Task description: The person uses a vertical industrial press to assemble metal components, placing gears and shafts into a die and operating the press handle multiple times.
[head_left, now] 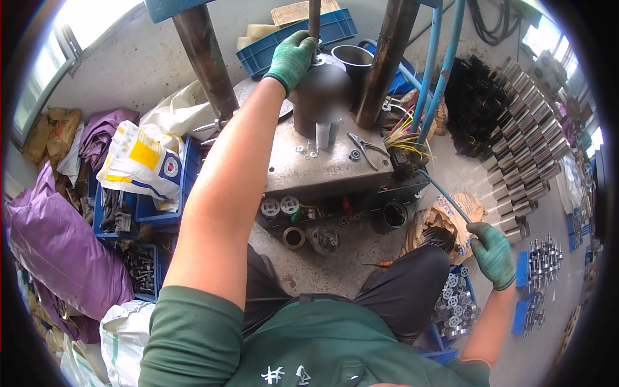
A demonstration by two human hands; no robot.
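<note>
Left hand (293,59), green-gloved, stretched forward and laid over the top of a dark dome-shaped metal part (322,93), fingers curled against the vertical rod (314,19) above it. Dome seated upright on the grey press table (322,171), between two rusty columns (206,58). Right hand (493,253), also gloved, low at the right, closed around the end of a thin blue hose (445,193). Pliers (361,147) and washers lying on the table just beside the dome. Stacked steel tubes (525,148) on the floor, far right.
</note>
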